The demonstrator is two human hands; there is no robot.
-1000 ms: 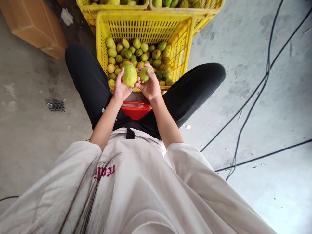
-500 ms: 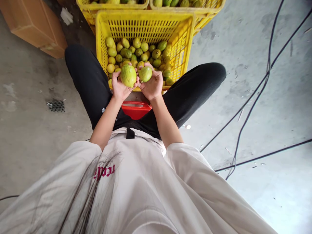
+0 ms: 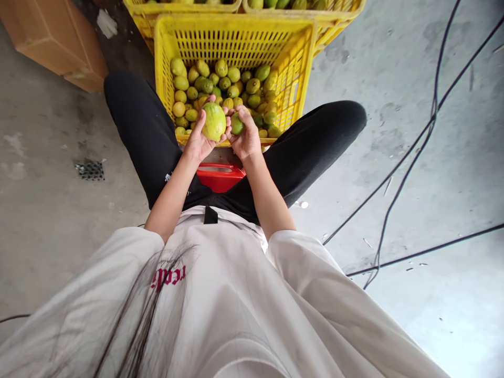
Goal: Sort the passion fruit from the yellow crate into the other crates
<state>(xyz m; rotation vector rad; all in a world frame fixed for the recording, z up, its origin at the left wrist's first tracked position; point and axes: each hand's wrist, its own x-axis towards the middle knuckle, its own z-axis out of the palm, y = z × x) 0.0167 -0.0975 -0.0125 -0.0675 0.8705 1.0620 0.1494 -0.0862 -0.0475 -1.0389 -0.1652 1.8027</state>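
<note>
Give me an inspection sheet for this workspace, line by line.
Surface: bare grey concrete floor, stained and scuffed.
Job's things: large yellow-green round fruit in the left hand; smaller green round fruit in the right hand; yellow slatted plastic crate partly filled with green and yellow fruit.
Clutter: small pale scraps on the floor, metal floor drain.
Hands: both closed on fruit, over the crate's near edge.
Cables: black cables running loose across the floor at right.
Surroundings: brown cardboard box, two more yellow crates behind, red plastic seat.
</note>
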